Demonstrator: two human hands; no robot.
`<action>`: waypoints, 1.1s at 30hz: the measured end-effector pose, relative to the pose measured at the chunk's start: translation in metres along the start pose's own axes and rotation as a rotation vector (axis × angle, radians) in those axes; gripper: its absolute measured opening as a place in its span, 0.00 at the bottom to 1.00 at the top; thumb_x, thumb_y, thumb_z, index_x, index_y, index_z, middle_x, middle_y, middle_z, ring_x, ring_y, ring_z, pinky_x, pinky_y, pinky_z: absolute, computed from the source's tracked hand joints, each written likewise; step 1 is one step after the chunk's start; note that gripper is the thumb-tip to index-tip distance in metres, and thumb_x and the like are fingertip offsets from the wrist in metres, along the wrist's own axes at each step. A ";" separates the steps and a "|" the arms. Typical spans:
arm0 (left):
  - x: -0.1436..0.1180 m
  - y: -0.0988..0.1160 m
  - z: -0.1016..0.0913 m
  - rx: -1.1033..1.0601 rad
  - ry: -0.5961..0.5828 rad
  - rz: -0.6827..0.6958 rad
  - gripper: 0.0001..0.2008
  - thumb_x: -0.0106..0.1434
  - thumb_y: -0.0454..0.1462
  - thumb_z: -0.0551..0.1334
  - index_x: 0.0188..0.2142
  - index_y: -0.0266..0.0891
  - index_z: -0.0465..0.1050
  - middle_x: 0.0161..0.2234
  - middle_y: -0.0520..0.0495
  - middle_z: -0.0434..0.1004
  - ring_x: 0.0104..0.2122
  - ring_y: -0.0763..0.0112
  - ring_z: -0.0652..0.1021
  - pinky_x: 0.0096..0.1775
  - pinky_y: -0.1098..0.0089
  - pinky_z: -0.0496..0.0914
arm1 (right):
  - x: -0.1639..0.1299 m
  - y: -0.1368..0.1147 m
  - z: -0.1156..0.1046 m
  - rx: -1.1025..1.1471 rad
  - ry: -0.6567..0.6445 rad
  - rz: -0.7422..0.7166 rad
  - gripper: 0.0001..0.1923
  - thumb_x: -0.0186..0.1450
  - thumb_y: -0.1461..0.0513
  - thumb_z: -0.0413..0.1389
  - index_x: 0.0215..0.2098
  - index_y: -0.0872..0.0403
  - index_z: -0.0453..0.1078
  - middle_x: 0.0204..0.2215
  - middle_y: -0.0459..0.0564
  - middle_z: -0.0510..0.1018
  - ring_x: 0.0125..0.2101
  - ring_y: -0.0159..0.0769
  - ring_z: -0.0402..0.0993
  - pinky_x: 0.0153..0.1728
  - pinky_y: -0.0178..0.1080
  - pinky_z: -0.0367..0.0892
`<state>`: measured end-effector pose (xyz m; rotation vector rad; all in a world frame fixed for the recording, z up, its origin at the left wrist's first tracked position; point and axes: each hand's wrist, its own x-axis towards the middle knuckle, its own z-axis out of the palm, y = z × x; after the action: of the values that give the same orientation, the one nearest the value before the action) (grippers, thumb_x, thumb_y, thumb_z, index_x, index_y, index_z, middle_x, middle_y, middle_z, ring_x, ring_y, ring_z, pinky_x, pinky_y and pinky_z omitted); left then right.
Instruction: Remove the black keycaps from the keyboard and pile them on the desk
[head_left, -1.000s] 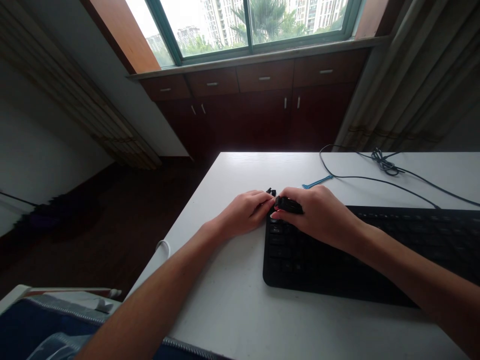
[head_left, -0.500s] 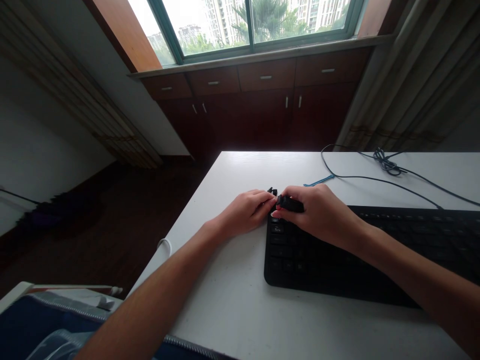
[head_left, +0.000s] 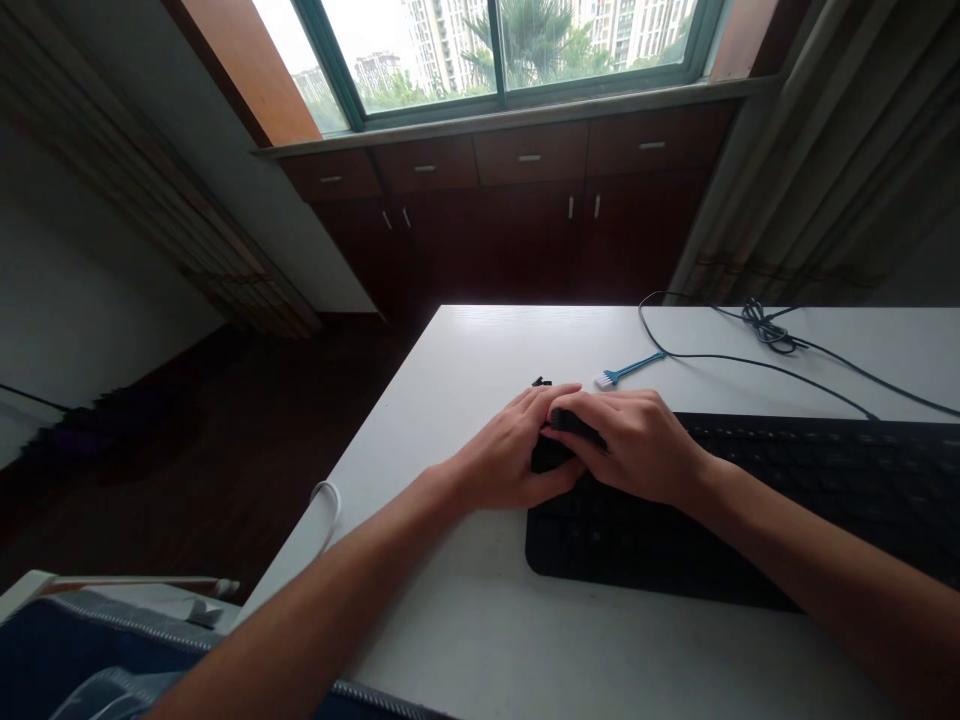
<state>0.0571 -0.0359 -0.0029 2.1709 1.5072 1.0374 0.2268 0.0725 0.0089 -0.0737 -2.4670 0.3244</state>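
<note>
Both hands had moved closer together since a second earlier. The left hand (head_left: 504, 455), which before lay on the table beside the keyboard, had slid onto the left end of the black keyboard (head_left: 750, 510), with its fingers curled over the corner keys. The right hand (head_left: 634, 440) had come down a little and was closed on a small black tool (head_left: 571, 422), pressed against the far left keys; earlier it held this tool slightly higher. I judged that the work at this corner of the keyboard was going on, with the left hand now holding the keyboard steady.

The blue brush (head_left: 626, 372), half hidden before, was now plainly visible just behind the hands. A small black piece (head_left: 541, 381) lay near the left fingertips. The white table (head_left: 465, 620) also carried a dark cable (head_left: 757, 352). Behind stood dark wooden cabinets (head_left: 525, 210) under a window (head_left: 495, 45), and a curtain (head_left: 840, 160) on the right.
</note>
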 end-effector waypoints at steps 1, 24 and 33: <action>0.000 0.000 0.004 -0.013 0.018 -0.035 0.36 0.59 0.37 0.64 0.65 0.38 0.53 0.60 0.38 0.68 0.57 0.55 0.72 0.58 0.57 0.68 | -0.001 0.000 0.001 -0.014 0.015 -0.034 0.08 0.70 0.60 0.55 0.42 0.56 0.72 0.30 0.48 0.82 0.27 0.34 0.76 0.30 0.36 0.65; 0.002 0.002 0.000 -0.054 -0.013 -0.119 0.18 0.65 0.41 0.63 0.52 0.38 0.67 0.48 0.42 0.76 0.45 0.61 0.77 0.47 0.64 0.73 | -0.001 -0.002 0.004 0.081 0.166 0.118 0.05 0.66 0.62 0.58 0.41 0.53 0.71 0.31 0.46 0.82 0.26 0.32 0.76 0.30 0.35 0.65; 0.001 -0.002 -0.017 0.037 -0.067 -0.039 0.20 0.60 0.47 0.68 0.46 0.37 0.71 0.45 0.42 0.76 0.43 0.61 0.77 0.46 0.63 0.73 | 0.012 -0.007 -0.017 0.184 -0.098 0.234 0.09 0.69 0.56 0.56 0.42 0.53 0.72 0.31 0.48 0.81 0.27 0.34 0.75 0.29 0.35 0.64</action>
<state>0.0440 -0.0372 0.0083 2.1695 1.5432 0.9222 0.2280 0.0710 0.0309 -0.2757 -2.5162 0.6683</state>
